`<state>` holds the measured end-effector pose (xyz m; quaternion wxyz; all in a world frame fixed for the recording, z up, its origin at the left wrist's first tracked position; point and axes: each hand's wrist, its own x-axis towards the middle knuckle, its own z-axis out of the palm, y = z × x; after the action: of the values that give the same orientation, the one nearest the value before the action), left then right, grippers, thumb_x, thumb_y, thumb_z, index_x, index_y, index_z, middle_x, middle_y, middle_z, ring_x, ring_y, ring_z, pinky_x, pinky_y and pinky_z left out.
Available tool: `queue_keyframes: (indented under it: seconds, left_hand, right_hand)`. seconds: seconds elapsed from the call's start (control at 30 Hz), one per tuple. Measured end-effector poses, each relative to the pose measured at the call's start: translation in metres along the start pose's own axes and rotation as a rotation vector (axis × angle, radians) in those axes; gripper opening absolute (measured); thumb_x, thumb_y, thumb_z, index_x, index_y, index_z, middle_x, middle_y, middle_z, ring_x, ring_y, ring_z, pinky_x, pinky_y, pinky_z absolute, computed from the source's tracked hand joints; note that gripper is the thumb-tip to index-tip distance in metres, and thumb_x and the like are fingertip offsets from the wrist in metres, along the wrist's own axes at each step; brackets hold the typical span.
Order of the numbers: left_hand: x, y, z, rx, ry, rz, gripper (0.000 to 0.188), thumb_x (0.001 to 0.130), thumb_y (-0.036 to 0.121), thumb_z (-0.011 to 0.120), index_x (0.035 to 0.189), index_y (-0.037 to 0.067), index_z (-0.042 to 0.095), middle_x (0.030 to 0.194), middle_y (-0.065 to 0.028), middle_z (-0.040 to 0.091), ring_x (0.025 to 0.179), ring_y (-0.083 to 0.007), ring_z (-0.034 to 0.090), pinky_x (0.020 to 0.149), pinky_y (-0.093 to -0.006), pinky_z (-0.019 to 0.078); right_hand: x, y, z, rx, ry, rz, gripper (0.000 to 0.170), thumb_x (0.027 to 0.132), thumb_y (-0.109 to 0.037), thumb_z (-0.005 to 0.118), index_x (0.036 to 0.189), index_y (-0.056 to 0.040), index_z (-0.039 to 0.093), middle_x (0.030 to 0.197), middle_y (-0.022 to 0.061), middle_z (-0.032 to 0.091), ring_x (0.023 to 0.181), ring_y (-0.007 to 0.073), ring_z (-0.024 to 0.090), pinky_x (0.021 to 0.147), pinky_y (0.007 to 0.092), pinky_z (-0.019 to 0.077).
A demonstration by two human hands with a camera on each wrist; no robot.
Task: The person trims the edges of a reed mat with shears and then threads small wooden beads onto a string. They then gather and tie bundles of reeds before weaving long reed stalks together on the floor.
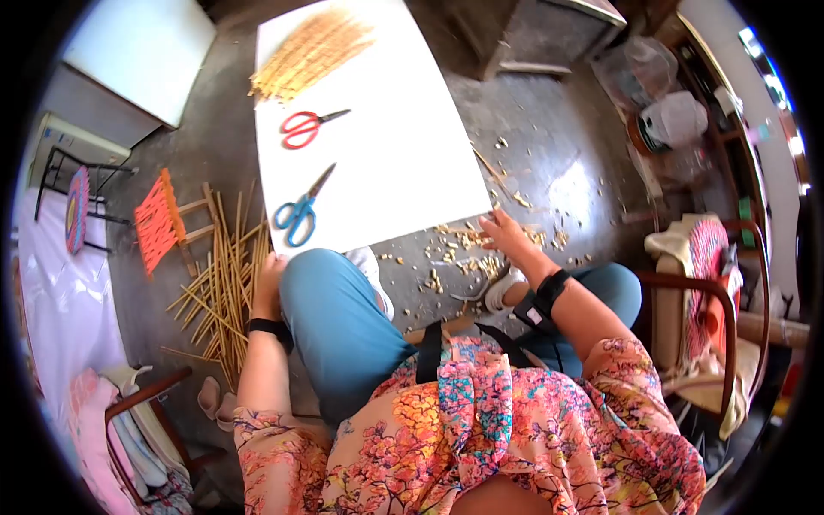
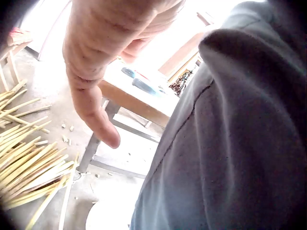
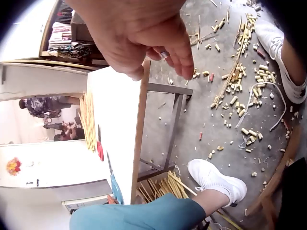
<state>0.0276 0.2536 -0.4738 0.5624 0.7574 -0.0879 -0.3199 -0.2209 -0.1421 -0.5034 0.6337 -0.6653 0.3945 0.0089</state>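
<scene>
Flanking the table's near edge are the left hand and right hand.

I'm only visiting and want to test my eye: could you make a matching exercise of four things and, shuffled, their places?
Things
1. red-handled scissors
2. blue-handled scissors
3. flat bundle of stalks
4. right hand

Places
A. by the near right corner of the table
B. at the table's far end
C. on the table, closest to the left hand
D. on the table, between the other scissors and the stalks

Pairs: 1-D, 2-C, 3-B, 4-A
</scene>
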Motion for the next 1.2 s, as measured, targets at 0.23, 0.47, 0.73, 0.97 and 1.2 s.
queue_keyframes:
  seconds: [0.23, 0.47, 0.73, 0.97, 1.2]
  left_hand:
    - [0.011, -0.015, 0.009, -0.088, 0.193, -0.086, 0.024, 0.084, 0.008, 0.047, 0.107, 0.002, 0.051, 0.084, -0.0046, 0.059, 0.067, -0.0129, 0.055, 0.059, -0.0265, 0.0455]
    - [0.009, -0.018, 0.009, -0.245, 0.184, -0.173, 0.021, 0.087, 0.007, 0.042, 0.105, 0.002, 0.052, 0.082, -0.0092, 0.061, 0.061, -0.0162, 0.058, 0.057, -0.0279, 0.0486]
    - [0.017, -0.035, 0.011, -0.255, 0.128, -0.068, 0.022, 0.082, 0.005, 0.046, 0.102, 0.002, 0.054, 0.075, -0.0046, 0.06, 0.059, -0.0094, 0.054, 0.053, -0.0221, 0.0429]
    - [0.02, -0.047, 0.025, -0.022, 0.123, 0.119, 0.023, 0.08, 0.005, 0.051, 0.102, -0.003, 0.056, 0.085, -0.0069, 0.063, 0.073, -0.0141, 0.059, 0.066, -0.0259, 0.0461]
    - [0.006, 0.005, 0.055, 0.029, -0.026, 0.155, 0.027, 0.082, 0.015, 0.059, 0.101, -0.004, 0.057, 0.092, -0.0058, 0.063, 0.082, -0.0118, 0.058, 0.071, -0.0252, 0.0466]
  right_hand:
    - [0.014, -0.011, 0.011, 0.341, 0.066, 0.004, 0.028, 0.089, -0.02, 0.049, 0.104, 0.0033, 0.048, 0.093, 0.0148, 0.056, 0.078, 0.0235, 0.061, 0.061, 0.0325, 0.0525]
    - [0.022, -0.007, 0.003, 0.315, 0.014, 0.061, 0.021, 0.088, -0.022, 0.051, 0.095, -0.0032, 0.052, 0.078, 0.0064, 0.058, 0.069, 0.0169, 0.059, 0.061, 0.0291, 0.0499]
    - [0.027, -0.006, -0.006, 0.345, 0.068, 0.116, 0.017, 0.085, -0.019, 0.055, 0.09, -0.0033, 0.053, 0.075, 0.0055, 0.057, 0.065, 0.0166, 0.057, 0.059, 0.0289, 0.0499]
    - [0.023, 0.004, -0.024, 0.38, 0.121, 0.12, 0.016, 0.087, -0.018, 0.053, 0.091, -0.0026, 0.053, 0.074, 0.0059, 0.056, 0.064, 0.0167, 0.056, 0.058, 0.0304, 0.0504]
    - [0.023, 0.029, -0.056, 0.461, 0.166, 0.124, 0.014, 0.087, -0.017, 0.053, 0.089, -0.0026, 0.053, 0.073, 0.0071, 0.056, 0.064, 0.0188, 0.057, 0.059, 0.0324, 0.0512]
